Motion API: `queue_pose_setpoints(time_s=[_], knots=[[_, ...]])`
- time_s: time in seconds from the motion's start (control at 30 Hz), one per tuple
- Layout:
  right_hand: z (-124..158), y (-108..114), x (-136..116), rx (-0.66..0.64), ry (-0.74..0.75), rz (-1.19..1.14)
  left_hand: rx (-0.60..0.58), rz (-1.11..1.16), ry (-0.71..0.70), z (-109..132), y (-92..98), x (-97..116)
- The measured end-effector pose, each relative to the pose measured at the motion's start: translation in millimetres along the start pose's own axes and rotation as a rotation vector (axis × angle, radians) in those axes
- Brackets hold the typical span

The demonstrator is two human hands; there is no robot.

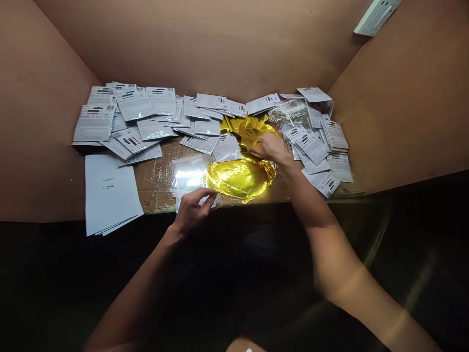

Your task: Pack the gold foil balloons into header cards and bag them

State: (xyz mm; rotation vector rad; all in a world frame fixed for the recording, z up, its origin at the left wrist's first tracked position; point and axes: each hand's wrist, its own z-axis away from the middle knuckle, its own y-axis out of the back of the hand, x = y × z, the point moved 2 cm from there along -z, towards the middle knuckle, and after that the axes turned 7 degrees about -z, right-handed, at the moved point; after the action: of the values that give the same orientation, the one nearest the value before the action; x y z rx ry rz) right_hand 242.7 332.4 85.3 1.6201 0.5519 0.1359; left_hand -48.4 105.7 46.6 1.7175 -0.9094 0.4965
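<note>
The left hand (194,209) has its fingers bent together at the near edge of a shiny gold foil piece (240,178), over clear plastic sleeves (188,171); whether they grip is unclear. The right hand (273,147) touches a crumpled gold foil heap (249,127) just behind, its fingertips partly hidden. Printed packets (134,103) lie overlapping along the back and left of the table (156,178), and more labelled packets (311,149) spread at the right. White sheets (112,195) overhang the front left edge. A white power strip (377,17) is mounted high at the right on the brown walls (205,44).
</note>
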Motion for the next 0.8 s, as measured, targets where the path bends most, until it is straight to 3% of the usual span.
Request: queue_pose_setpoints(time_s=[0.13, 0.2, 0.27, 0.4, 0.47, 0.53, 0.6, 0.67, 0.73, 0.8], knots=[[28, -8, 0, -0.056, -0.039, 0.168, -0.033, 0.007, -0.01, -2, 1.5, -2], [22, 5, 8, -0.015, -0.073, 0.146, -0.073, 0.003, -0.024, -10, 1.5, -1], [6, 30, 21, 0.082, -0.077, 0.121, -0.096, -0.024, -0.022, -27, 2.3, -1], [-23, 94, 34, 0.231, 0.097, 0.1, 0.024, 0.044, 0.085, -100, -12.0, -4], [-29, 119, 27, 0.255, 0.189, 0.103, 0.068, 0.172, 0.17, -146, -37.2, -1], [-26, 136, 14, 0.254, 0.226, 0.13, 0.008, 0.209, 0.283, -188, -71.1, 6], [-14, 145, 2, 0.232, 0.222, 0.172, 0.032, 0.205, 0.329, -219, -99.8, 19], [6, 148, -6, 0.204, 0.197, 0.222, 0.097, 0.183, 0.304, -239, -114.9, 32], [32, 143, -10, 0.174, 0.174, 0.266, 0.105, 0.187, 0.235, -250, -116.0, 40], [60, 128, -13, 0.138, 0.178, 0.286, 0.026, 0.265, 0.177, -257, -107.9, 43]])
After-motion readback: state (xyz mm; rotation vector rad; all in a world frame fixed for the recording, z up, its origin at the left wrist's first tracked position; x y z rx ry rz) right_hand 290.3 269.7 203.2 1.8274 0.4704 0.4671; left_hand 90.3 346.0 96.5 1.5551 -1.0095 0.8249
